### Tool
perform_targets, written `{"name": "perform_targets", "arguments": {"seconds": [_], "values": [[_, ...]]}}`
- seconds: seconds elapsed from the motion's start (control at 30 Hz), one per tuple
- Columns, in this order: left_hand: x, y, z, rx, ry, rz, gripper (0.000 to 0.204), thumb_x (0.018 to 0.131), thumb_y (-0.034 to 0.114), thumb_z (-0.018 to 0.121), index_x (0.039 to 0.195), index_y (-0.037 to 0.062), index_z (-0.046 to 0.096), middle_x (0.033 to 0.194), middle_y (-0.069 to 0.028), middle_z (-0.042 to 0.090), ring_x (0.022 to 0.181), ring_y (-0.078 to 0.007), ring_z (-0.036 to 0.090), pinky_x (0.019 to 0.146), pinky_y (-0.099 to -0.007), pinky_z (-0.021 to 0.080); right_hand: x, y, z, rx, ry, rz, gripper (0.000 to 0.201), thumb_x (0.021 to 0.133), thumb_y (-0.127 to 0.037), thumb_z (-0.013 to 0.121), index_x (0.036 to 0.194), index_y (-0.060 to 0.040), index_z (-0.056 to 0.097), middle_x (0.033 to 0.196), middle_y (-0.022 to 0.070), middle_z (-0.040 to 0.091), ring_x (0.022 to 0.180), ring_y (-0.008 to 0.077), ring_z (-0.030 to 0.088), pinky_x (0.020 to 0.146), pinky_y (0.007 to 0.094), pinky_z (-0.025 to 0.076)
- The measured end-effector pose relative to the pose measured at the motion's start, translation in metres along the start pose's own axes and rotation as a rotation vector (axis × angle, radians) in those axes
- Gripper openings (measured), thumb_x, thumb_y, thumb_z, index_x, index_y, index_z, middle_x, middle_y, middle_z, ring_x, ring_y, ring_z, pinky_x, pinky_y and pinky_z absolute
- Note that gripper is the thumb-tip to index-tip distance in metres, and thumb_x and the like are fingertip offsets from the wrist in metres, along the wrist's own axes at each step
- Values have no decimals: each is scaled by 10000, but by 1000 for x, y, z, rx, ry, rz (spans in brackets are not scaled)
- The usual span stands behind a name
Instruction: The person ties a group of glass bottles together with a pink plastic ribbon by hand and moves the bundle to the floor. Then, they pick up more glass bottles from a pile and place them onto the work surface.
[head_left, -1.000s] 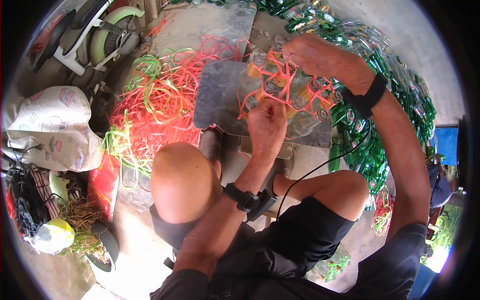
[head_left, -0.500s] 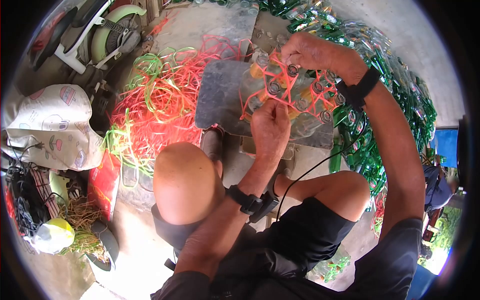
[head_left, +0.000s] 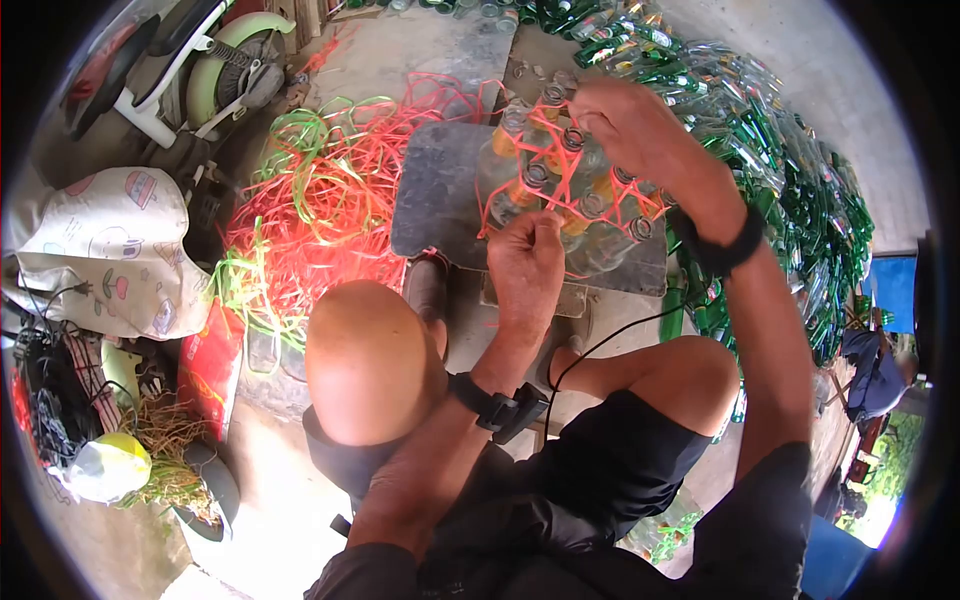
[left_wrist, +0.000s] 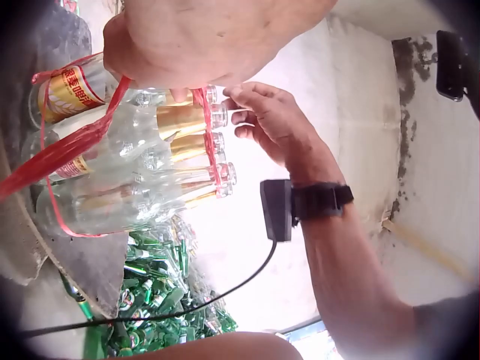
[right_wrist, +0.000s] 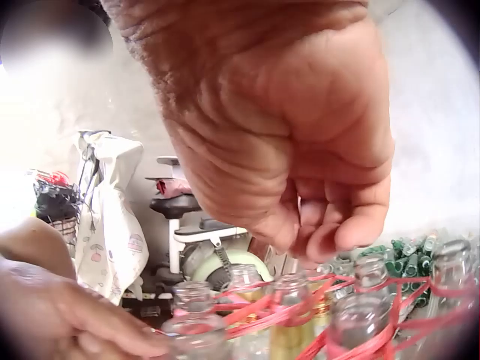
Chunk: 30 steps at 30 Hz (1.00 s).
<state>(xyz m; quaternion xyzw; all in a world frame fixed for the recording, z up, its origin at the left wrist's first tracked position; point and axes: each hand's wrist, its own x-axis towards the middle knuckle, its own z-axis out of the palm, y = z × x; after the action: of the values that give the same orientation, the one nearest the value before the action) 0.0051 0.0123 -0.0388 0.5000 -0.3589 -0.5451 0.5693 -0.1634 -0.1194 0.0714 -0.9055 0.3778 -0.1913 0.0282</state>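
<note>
A bundle of clear glass bottles (head_left: 600,250) stands upright on a dark board (head_left: 430,190), with red plastic strap (left_wrist: 71,152) laced around the necks and sides. At the bundle's near side, my left hand (head_left: 528,262) pinches the strap between thumb and fingers; a length of it trails from the hand in the left wrist view. My right hand (head_left: 635,125) is over the far right side, its loosely bent fingers (left_wrist: 262,105) right by the bottle mouths. No strap shows between them. In the right wrist view, its palm hangs above the laced necks (right_wrist: 292,300).
Loose red and green strap (head_left: 320,220) lies heaped left of the board. Many green bottles (head_left: 780,190) are piled on the right. A white scooter (head_left: 215,75) and a printed cloth bag (head_left: 110,250) are at the left. A black cable (head_left: 610,340) runs past my right knee.
My right hand has lifted slightly off the necks and turned, its fingers loosened from the lacing. The left hand has shifted slightly left and down at the near side.
</note>
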Motion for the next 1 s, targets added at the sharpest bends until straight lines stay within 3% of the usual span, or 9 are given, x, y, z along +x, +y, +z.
{"name": "perform_targets", "arguments": {"seconds": [0.03, 0.1, 0.2, 0.3, 0.4, 0.53, 0.6, 0.93, 1.0], "values": [[0, 5, -2, 1, 1, 1, 237, 978, 99, 593, 845, -60, 709, 619, 34, 541, 575, -43, 439, 512, -293, 363, -8, -21, -5, 0, 1, -1, 132, 887, -92, 647, 979, -1, 674, 848, 167, 634, 760, 351, 651, 689, 438, 530], [0, 21, -6, 24, -52, -61, 265, 984, 118, 600, 805, -58, 684, 609, 46, 502, 577, -37, 411, 503, -290, 340, -26, -69, -14, 31, -102, 380, 185, 859, -130, 714, 1000, -22, 660, 899, 162, 639, 798, 368, 652, 734, 437, 544], [0, 25, -9, -9, -73, -15, 299, 991, 133, 606, 756, -48, 641, 593, 50, 458, 580, -37, 383, 491, -292, 317, -50, -117, -10, -122, -86, 440, 256, 822, -152, 777, 1038, -58, 676, 964, 127, 644, 888, 360, 658, 774, 437, 555], [1, 24, -9, 0, -67, 12, 333, 997, 136, 613, 715, -40, 600, 584, 54, 445, 575, -38, 371, 484, -295, 307, -74, -122, 3, -244, 106, 468, 325, 807, -155, 804, 1096, -76, 679, 1063, 110, 640, 975, 348, 664, 797, 450, 563], [6, 16, -10, 27, -67, 30, 359, 1001, 137, 617, 689, -35, 573, 580, 59, 440, 574, -37, 366, 477, -297, 302, -93, -115, 2, -236, 92, 551, 376, 794, -117, 811, 1140, -77, 670, 1122, 108, 624, 1047, 343, 657, 803, 448, 565], [7, 19, -11, 72, -89, 72, 362, 1001, 131, 621, 684, -34, 563, 581, 59, 443, 574, -37, 367, 478, -301, 307, -104, -114, 6, -205, 107, 616, 358, 767, -148, 825, 1076, -78, 659, 1142, 103, 575, 1008, 341, 676, 748, 460, 585], [8, 22, -11, 111, -89, 4, 329, 997, 131, 630, 723, -51, 621, 581, 59, 449, 577, -34, 375, 487, -299, 319, -108, -111, 9, -92, 100, 651, 410, 755, -34, 815, 1129, -56, 647, 1102, 123, 588, 989, 385, 658, 802, 469, 559], [10, 21, -18, 95, -146, 18, 227, 982, 128, 652, 892, -49, 762, 661, 75, 536, 635, -22, 434, 552, -256, 363, -117, -94, 5, 38, 139, 486, 346, 758, 34, 763, 1060, -22, 604, 1073, 158, 567, 1001, 407, 638, 781, 482, 543], [8, 23, -15, 58, -140, -6, 203, 974, 121, 661, 923, -35, 780, 698, 69, 578, 660, -24, 458, 571, -248, 375, -121, -84, 3, -63, 50, 363, 367, 760, 36, 733, 1107, -6, 622, 1134, 152, 590, 1008, 397, 672, 814, 444, 600]]}}
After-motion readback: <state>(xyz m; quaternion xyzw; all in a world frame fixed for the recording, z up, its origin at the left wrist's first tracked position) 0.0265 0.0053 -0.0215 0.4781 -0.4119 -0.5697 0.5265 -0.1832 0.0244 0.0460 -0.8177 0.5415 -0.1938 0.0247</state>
